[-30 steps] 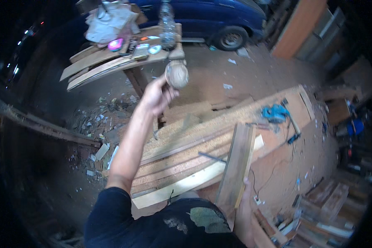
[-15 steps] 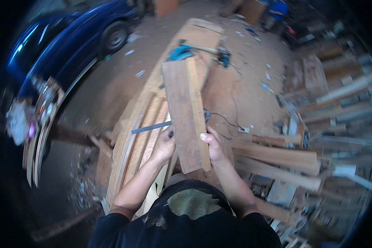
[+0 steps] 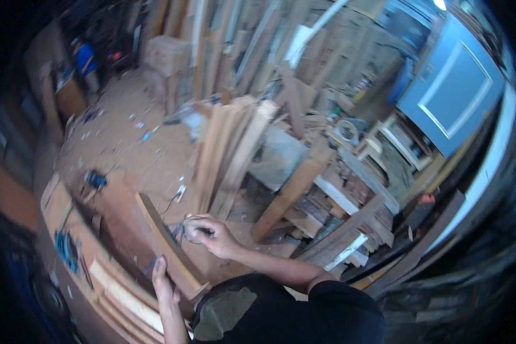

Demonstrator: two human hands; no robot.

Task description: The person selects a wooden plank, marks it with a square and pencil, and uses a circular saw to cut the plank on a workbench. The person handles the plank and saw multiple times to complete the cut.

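Observation:
A wooden board (image 3: 167,243) with a pale edge stands tilted in front of me, its lower end close to my body. My left hand (image 3: 166,282) is closed on the near left side of the board, thumb up. A short stretch of a thin grey-blue metal strip (image 3: 149,266) shows beside that thumb. Beyond the board's right side, my right hand (image 3: 217,236) is curled around a rounded grey metallic tool (image 3: 194,230). Blur hides what kind of tool it is, and whether it joins the strip behind the board.
Long planks (image 3: 120,295) lie on a bench at lower left, with a teal power tool (image 3: 67,251) beyond. Upright timbers (image 3: 229,149) and heaped offcuts fill the right. A blue panelled door (image 3: 456,86) leans at upper right. A person in blue (image 3: 86,60) is far left.
My view has swung to the right, toward the stacked timber. My right hand has left the board and now grips the grey tool; my left hand still holds the board, now turned edge-up.

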